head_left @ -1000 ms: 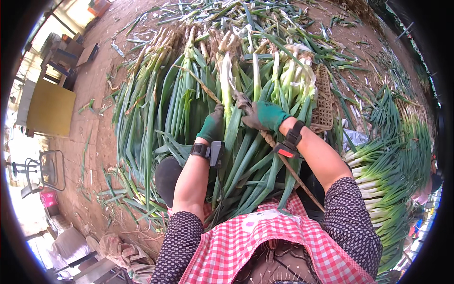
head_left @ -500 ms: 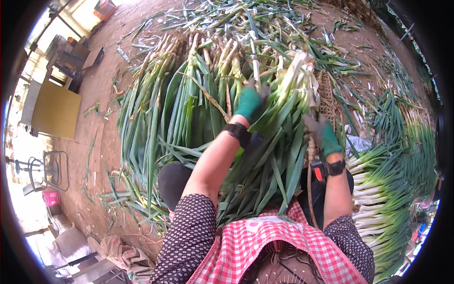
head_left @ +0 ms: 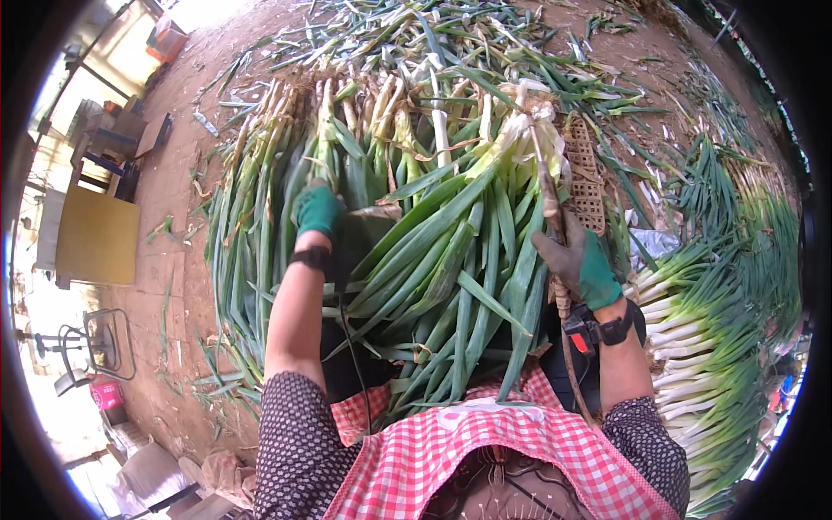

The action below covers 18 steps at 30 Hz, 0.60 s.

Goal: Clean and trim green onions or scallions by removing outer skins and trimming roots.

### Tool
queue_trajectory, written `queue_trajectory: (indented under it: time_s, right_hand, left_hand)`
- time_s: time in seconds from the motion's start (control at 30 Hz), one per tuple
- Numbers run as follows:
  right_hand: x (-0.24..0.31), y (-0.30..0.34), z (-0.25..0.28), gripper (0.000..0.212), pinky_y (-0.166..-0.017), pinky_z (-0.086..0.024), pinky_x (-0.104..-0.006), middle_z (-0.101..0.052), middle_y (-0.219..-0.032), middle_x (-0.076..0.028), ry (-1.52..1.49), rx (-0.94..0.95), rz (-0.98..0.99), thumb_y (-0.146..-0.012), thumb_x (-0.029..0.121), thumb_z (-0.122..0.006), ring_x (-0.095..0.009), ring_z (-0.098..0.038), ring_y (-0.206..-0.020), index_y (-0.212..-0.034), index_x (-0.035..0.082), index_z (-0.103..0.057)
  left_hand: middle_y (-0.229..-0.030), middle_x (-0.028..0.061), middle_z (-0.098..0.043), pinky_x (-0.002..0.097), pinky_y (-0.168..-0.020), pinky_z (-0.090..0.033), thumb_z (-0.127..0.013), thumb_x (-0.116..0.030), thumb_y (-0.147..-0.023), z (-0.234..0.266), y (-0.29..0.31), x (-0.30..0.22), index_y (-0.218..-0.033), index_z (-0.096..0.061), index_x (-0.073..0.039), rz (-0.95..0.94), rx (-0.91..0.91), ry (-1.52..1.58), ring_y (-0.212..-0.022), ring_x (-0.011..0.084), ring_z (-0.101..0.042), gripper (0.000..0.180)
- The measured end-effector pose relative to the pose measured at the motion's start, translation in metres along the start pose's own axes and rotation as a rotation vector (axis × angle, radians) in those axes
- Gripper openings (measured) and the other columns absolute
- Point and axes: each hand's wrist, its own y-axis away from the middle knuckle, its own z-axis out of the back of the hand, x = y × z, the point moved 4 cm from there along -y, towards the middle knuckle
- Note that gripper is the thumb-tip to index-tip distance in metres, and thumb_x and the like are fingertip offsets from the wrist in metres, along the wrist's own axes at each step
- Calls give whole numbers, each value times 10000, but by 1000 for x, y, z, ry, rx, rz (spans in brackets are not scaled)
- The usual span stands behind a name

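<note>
My left hand (head_left: pixel 319 211), in a green glove with a dark palm, is among the upright-lying leeks (head_left: pixel 260 191) on the left. Its fingers look curled round the leaves of a leek (head_left: pixel 324 130), though the fingertips are partly hidden. My right hand (head_left: pixel 579 262), gloved the same way, grips a long brown rod (head_left: pixel 549 204) that looks wrapped with tape and runs down to a thin tube by my apron. Beside the rod, a leek bundle (head_left: pixel 485 186) lies across my lap, pale roots pointing away and leaves toward me.
Loose leek leaves and trimmings (head_left: pixel 381 39) litter the brown floor ahead. A perforated tan plastic basket (head_left: pixel 582 173) lies right of the rod. Cleaned leeks with white stalks (head_left: pixel 685 347) are stacked at my right. A yellow board (head_left: pixel 97 234) and a metal chair frame (head_left: pixel 111 342) stand far left.
My left hand has moved left, from the leek bundle near the middle to the leeks at the left. My right hand stays on the rod. The bundle now lies more plainly beside the rod.
</note>
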Motion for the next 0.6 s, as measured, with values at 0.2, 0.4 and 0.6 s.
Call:
queue_trajectory:
  time_s: [0.2,0.4,0.6]
  right_hand:
    - [15,-19,-35,478,-696,-475,-357,-604,-800,-132,-57,109,50,-810,307,-663,-189,-557,-721,-1145,-14,-547]
    - [26,-18,-63,501,-779,-477,-331,-625,-896,-147,-45,198,74,-805,305,-671,-190,-604,-826,-1181,6,-527]
    - [32,-3,-78,503,-803,-475,-335,-632,-917,-140,-2,260,82,-806,305,-675,-207,-620,-851,-1202,36,-520]
  left_hand:
    - [-882,220,-633,489,-688,-505,-623,-373,-811,21,98,-49,-965,-541,-13,-247,-35,-216,-809,381,-641,401]
    - [-925,261,-627,444,-769,-493,-589,-379,-845,29,14,-22,-885,-628,-4,-213,-163,181,-912,380,-616,379]
    - [-1014,256,-637,417,-883,-478,-740,-402,-656,-23,-44,-10,-1009,-603,7,123,-58,232,-1017,381,-606,557]
